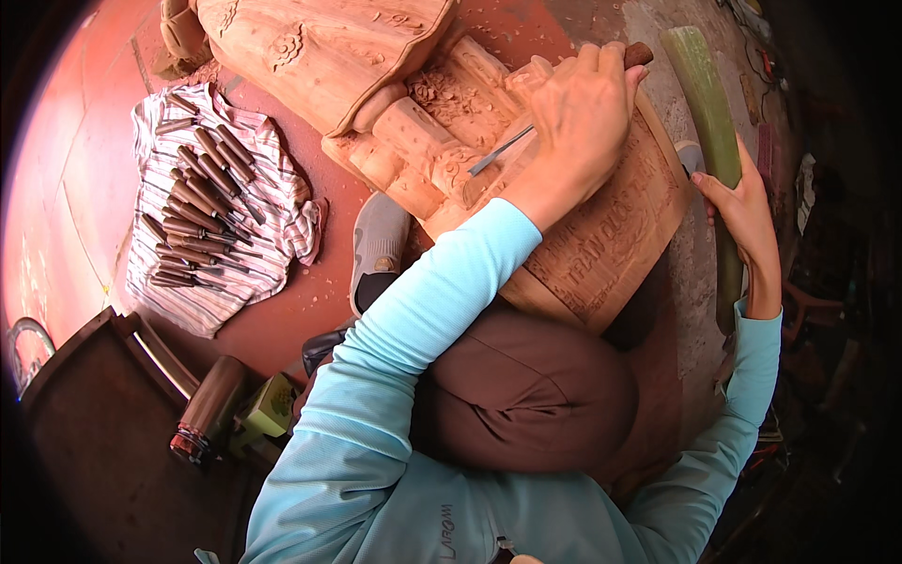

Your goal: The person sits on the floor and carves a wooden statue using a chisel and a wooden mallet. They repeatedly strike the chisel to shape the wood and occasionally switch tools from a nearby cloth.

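Observation:
My left hand is closed around a chisel, whose brown wooden handle end shows beyond the fingers. Its steel blade slants down to the left, with the tip at a rounded part of a reddish-brown wood carving. At the right, my right hand grips a long green bar, its thumb lying across the front. The bar stands apart from the chisel handle. Carved drapery, flower shapes and a base panel with raised lettering make up the carving, with wood chips lying in its recess.
Left of the carving, several chisels with dark wooden handles lie on a striped cloth on the red floor. A dark cylinder and a green box are at the lower left. My shoe is beside the carving.

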A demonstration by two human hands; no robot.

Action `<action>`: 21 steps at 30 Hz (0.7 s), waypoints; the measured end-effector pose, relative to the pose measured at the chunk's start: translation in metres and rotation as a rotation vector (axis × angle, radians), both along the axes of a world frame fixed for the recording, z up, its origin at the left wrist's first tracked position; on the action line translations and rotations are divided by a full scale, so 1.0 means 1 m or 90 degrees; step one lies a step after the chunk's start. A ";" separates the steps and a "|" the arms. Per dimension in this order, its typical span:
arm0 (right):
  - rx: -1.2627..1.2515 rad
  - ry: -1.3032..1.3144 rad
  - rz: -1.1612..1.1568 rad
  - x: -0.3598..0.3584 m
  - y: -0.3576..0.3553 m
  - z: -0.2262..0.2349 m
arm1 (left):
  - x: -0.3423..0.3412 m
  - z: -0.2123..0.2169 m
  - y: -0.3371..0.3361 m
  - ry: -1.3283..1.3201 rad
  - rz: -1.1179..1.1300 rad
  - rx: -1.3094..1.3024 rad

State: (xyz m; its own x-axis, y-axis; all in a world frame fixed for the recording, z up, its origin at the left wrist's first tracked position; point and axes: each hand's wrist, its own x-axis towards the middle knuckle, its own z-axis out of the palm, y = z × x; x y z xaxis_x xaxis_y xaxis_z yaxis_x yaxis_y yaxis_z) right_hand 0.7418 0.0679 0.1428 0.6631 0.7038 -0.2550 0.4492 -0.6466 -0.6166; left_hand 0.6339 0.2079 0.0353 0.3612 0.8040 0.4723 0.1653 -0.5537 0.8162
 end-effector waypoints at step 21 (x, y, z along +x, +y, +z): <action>-0.056 0.098 -0.007 -0.002 0.020 -0.001 | 0.003 -0.009 0.008 0.033 0.076 -0.001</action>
